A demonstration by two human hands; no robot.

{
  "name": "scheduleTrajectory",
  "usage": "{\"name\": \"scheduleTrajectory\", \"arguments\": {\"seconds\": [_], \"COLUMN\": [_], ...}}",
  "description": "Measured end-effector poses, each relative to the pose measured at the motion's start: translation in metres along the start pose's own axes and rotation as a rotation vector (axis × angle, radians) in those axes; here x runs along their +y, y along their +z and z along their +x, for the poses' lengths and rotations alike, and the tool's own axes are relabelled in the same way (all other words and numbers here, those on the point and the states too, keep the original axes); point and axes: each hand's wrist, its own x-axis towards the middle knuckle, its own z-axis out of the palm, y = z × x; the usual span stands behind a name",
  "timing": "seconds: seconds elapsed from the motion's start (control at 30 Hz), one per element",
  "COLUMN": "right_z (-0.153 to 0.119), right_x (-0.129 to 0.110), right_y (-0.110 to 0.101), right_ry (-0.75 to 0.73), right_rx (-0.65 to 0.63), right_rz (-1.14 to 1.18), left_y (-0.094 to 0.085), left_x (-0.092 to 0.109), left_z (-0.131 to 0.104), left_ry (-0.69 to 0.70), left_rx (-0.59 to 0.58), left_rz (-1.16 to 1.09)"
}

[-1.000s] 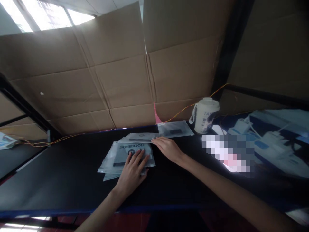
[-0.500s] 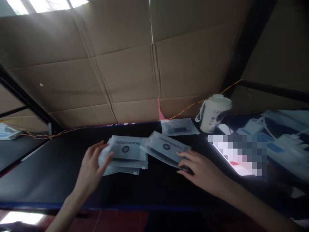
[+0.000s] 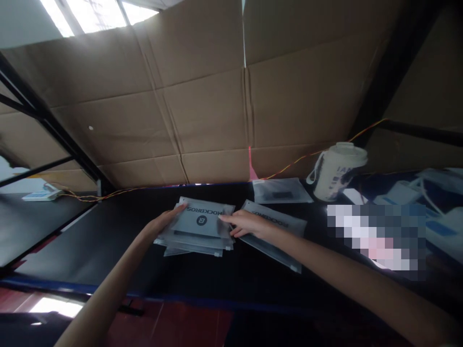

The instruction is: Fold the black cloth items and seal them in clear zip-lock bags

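A small stack of frosted zip bags (image 3: 197,230) printed ROCKBROS lies on the black tabletop, its lower bags fanned out a little. My left hand (image 3: 163,222) grips the stack's left edge, thumb on top and the other fingers mostly hidden. At the right edge, my right hand (image 3: 248,223) pinches the upper bag, its thumb on the face. Under my right wrist and forearm lies a separate frosted bag (image 3: 278,241), partly covered by the arm. How many bags each hand grips I cannot tell.
Behind sits another frosted bag (image 3: 284,192) with a dark item inside. A white cup (image 3: 338,171) with a strap stands at the back right, beside a blurred-out bright patch and white-and-blue items (image 3: 441,221). Cardboard (image 3: 210,120) walls the back; thin wires (image 3: 119,193) run along it.
My right hand has left the bag on the right and moved left onto the stack's right edge. My left hand has closed on the left edge. The camera view has shifted slightly.
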Motion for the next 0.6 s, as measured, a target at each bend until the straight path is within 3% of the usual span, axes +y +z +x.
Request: {"name": "scheduleTrajectory", "arguments": {"seconds": [0.1, 0.2, 0.33, 0.4, 0.5, 0.53, 0.6], "right_z": [0.000, -0.005, -0.008, -0.008, -0.004, -0.002, 0.001], "right_x": [0.004, 0.004, 0.002, 0.001, -0.006, -0.010, -0.016], "right_y": [0.001, 0.004, 0.007, 0.007, 0.007, 0.007, 0.008], "right_ry": [-0.005, 0.003, 0.002, -0.078, -0.322, -0.425, -0.608], "right_rx": [0.011, 0.027, 0.023, 0.048, 0.133, 0.102, -0.080], "right_rz": [0.019, 0.020, 0.001, -0.023, -0.124, -0.137, -0.091], "left_y": [0.003, 0.005, 0.008, 0.005, -0.003, -0.006, -0.011], "left_x": [0.006, 0.011, 0.011, 0.007, -0.002, -0.005, -0.011], "left_z": [-0.002, -0.010, -0.033, -0.049, -0.072, -0.078, -0.085], "left_ry": [-0.122, -0.150, -0.075, 0.027, 0.251, 0.312, 0.377], "left_rx": [-0.217, -0.240, 0.027, 0.167, 0.350, 0.384, 0.395], "left_rz": [-0.082, -0.140, -0.207, -0.261, -0.316, -0.322, -0.323]}}
